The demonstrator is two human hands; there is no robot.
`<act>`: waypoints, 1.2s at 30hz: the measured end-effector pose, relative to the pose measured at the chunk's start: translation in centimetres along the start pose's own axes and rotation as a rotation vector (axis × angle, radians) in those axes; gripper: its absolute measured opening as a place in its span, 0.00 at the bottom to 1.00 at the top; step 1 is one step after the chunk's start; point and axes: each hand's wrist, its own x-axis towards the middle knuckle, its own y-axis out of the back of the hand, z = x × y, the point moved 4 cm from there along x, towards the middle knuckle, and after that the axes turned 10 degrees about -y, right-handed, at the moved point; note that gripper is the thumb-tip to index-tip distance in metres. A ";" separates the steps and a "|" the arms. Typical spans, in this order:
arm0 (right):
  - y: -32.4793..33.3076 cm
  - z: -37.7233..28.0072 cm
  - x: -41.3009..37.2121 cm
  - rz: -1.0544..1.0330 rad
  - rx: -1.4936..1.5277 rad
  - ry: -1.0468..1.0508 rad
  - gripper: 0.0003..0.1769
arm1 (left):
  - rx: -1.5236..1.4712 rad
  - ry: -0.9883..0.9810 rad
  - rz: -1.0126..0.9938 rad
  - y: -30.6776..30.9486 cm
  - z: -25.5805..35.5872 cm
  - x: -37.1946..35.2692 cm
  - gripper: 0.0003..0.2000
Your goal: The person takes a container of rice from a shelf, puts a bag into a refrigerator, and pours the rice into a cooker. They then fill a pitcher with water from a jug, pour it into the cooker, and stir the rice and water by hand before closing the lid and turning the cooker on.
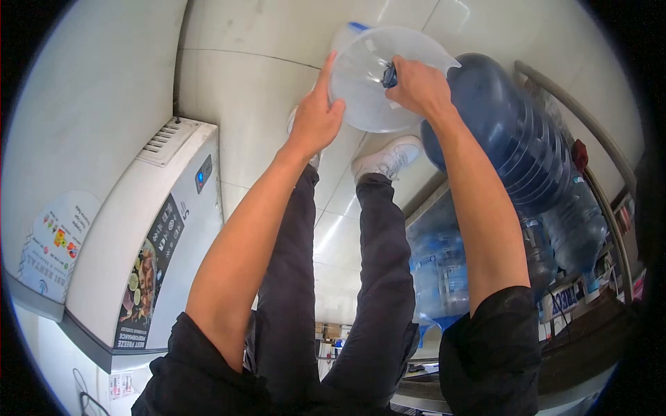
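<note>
A translucent white plastic bowl (368,111) with a pointed lip is tilted so that I look into it. My left hand (318,114) grips its left rim, thumb on the near side. Inside the bowl, my right hand (420,84) has its fingers closed around a small dark, crumpled piece (389,75), possibly cloth or plastic; most of it is hidden. Behind the bowl's upper left edge, something with a blue strip (358,27) shows, mostly covered.
Large blue water bottles (503,118) lie and stand to my right beside a curved metal rail (579,111). A white chest freezer (166,229) with printed labels stands on the left. My shoes (388,158) are on the pale tiled floor (243,90).
</note>
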 end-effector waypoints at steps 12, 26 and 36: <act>-0.2 -0.2 -0.6 0.231 0.002 0.104 0.19 | 0.012 -0.029 0.068 -0.3 -0.1 -0.1 0.39; -0.9 -0.6 0.3 0.228 -0.072 0.083 0.19 | 0.032 0.049 -0.034 1.3 0.2 1.1 0.37; -1.4 -0.7 0.3 0.273 -0.073 0.105 0.18 | 0.093 -0.012 -0.069 1.2 -1.9 1.7 0.36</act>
